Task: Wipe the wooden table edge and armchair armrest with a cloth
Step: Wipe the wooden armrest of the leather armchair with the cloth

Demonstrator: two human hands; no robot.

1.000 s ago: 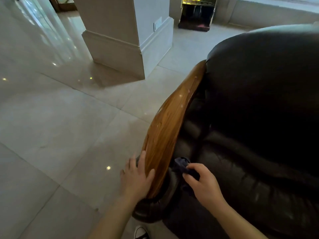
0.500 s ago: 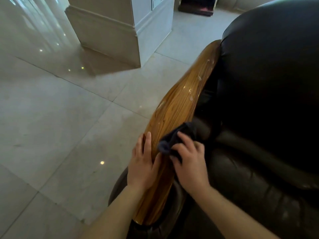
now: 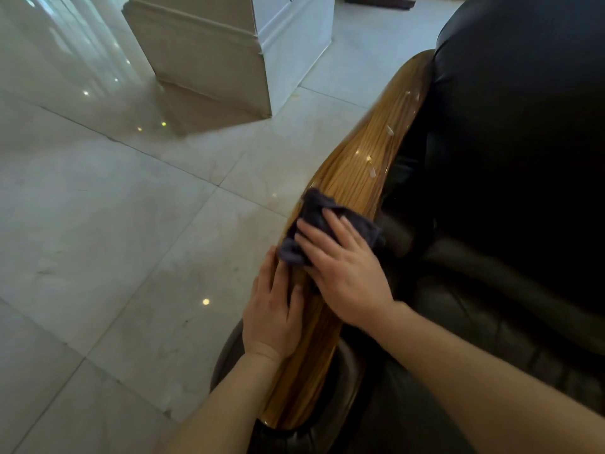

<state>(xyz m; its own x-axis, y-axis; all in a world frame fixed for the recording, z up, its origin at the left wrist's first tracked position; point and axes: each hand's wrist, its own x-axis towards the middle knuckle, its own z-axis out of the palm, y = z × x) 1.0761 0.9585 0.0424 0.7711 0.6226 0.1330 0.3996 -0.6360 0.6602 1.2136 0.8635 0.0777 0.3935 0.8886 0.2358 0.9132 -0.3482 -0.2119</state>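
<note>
A glossy wooden armrest (image 3: 360,158) runs along the left side of a dark leather armchair (image 3: 523,158), from lower middle to upper right. A dark grey cloth (image 3: 316,208) lies flat on top of the armrest near its middle. My right hand (image 3: 343,273) presses down on the cloth with its fingers spread over it. My left hand (image 3: 271,309) rests on the armrest's outer left edge just below the cloth, fingers flat against the wood. No wooden table is in view.
Pale glossy floor tiles (image 3: 114,240) fill the left half. A square stone column base (image 3: 212,54) stands at the upper middle, left of the armchair's back. The dark seat cushion (image 3: 491,322) lies right of the armrest.
My right hand brought the cloth from the inner side of the armrest up onto its top and further along it. My left hand stayed on the outer edge.
</note>
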